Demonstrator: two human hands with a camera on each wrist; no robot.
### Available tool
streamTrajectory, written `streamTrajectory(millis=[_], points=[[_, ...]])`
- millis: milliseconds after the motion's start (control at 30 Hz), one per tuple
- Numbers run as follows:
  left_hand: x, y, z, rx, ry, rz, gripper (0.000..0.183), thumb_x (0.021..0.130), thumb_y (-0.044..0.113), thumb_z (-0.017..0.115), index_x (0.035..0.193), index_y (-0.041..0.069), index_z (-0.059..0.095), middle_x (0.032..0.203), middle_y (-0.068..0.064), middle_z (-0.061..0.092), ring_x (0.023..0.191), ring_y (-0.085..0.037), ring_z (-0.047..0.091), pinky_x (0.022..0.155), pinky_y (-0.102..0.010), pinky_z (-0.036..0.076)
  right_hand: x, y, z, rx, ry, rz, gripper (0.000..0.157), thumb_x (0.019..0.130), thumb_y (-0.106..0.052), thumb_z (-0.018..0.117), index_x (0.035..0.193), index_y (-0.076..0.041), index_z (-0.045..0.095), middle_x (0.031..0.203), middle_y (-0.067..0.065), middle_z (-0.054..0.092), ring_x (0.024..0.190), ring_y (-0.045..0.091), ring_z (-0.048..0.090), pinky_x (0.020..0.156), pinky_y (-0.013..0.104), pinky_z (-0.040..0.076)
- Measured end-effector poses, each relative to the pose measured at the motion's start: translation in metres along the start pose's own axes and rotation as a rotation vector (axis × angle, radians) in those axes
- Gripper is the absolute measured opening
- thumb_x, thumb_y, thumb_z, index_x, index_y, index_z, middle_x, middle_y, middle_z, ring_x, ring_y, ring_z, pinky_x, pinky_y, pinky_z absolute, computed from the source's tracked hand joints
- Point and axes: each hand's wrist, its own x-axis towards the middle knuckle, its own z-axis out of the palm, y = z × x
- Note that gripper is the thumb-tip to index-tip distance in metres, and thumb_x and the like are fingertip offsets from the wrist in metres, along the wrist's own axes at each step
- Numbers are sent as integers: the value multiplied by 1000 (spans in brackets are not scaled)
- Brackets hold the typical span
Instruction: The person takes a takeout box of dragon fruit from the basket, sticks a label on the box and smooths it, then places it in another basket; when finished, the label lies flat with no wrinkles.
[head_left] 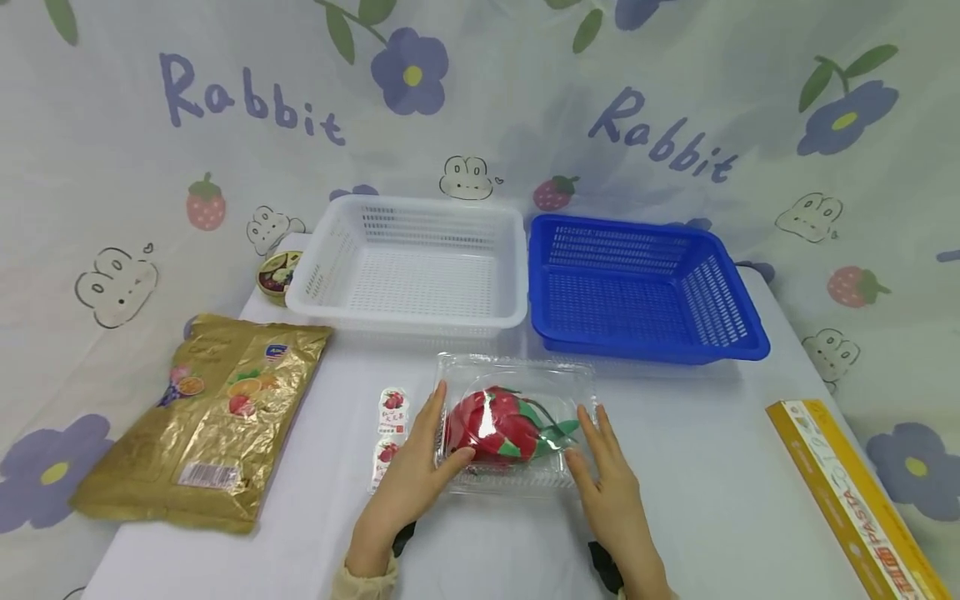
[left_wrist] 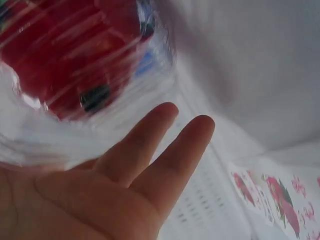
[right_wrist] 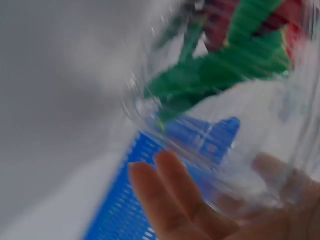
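Observation:
A clear plastic clamshell box (head_left: pixel 517 367) is in front of me, its lid over a red dragon fruit (head_left: pixel 491 421) with green scales. At the box's left side my left hand (head_left: pixel 412 467) holds it, thumb over the lid and fingers along the edge. My right hand (head_left: pixel 611 487) holds the opposite side in the same manner. Through the plastic in the right wrist view, green scales (right_wrist: pixel 215 70) show above the fingers. The left wrist view has the red fruit (left_wrist: pixel 70 50) close up beside two extended fingers. Dragon fruit stickers (head_left: pixel 392 417) lie left of the box.
Behind the box stand a white basket (head_left: pixel 420 321) and a blue basket (head_left: pixel 637 342), side by side. A gold foil bag (head_left: pixel 225 425) lies at the left, a round gold container (head_left: pixel 276 275) beyond it. Along the right edge is a yellow pasta box (head_left: pixel 855 500).

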Motion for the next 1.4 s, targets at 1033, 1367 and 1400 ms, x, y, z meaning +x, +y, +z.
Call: streamTrajectory(millis=[1033,1367,1400], points=[[1,-34,-17,337,273,-381,72,75,14,80,140,7,49,137,-23,50,112,-43,50,80,-55,48,-2,-4,-6,-46,-89,23,58,102,-33,47,155,-23,25,163,15,14,135,54,34,92,80,31],[0,-26,-16,300,310,-494,91,70,14,83,147,4,36,122,-30,53,103,-47,53,68,-56,49,0,-1,-6,-38,-77,19,59,101,-34,48,155,-24,25,163,15,14,136,53,33,94,77,32],[0,-26,-16,305,321,-501,92,69,14,84,147,4,37,123,-31,52,106,-48,51,69,-58,48,0,-1,-6,-36,-81,21,59,101,-34,48,155,-25,25,163,14,13,136,53,32,95,77,32]])
